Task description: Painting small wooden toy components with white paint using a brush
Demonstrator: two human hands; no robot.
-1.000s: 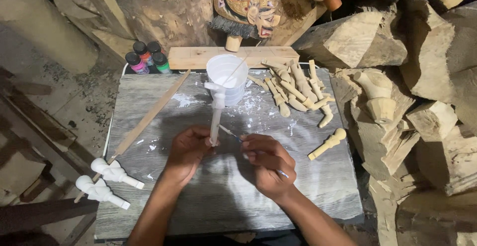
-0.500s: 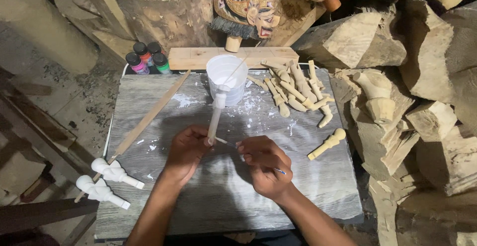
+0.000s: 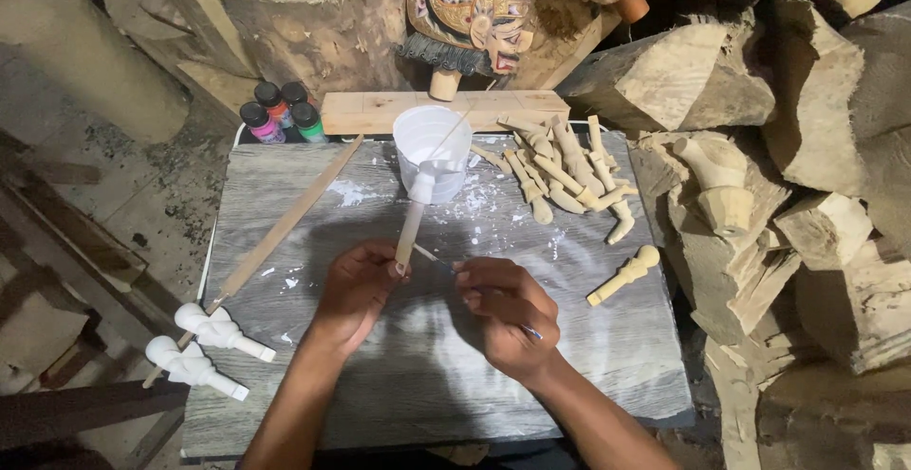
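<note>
My left hand (image 3: 356,290) grips the lower stick end of a carved wooden puppet piece (image 3: 418,200), whose upper part is painted white and points away toward a white cup (image 3: 427,143). My right hand (image 3: 508,313) holds a thin paintbrush (image 3: 435,258); its tip reaches left toward the stick, just by my left fingers. Both hands hover over a grey board (image 3: 569,356) speckled with white paint.
Two white-painted carved pieces (image 3: 209,347) lie at the board's left edge beside a long wooden stick (image 3: 285,223). Several unpainted carved pieces (image 3: 560,171) lie at the back right, one (image 3: 622,276) apart. Small paint bottles (image 3: 280,114), a painted mask (image 3: 470,5) and wood blocks (image 3: 740,81) surround the board.
The puppet piece has tilted slightly, its white end shifting right toward the cup. My right hand has moved a little with the brush near the stick.
</note>
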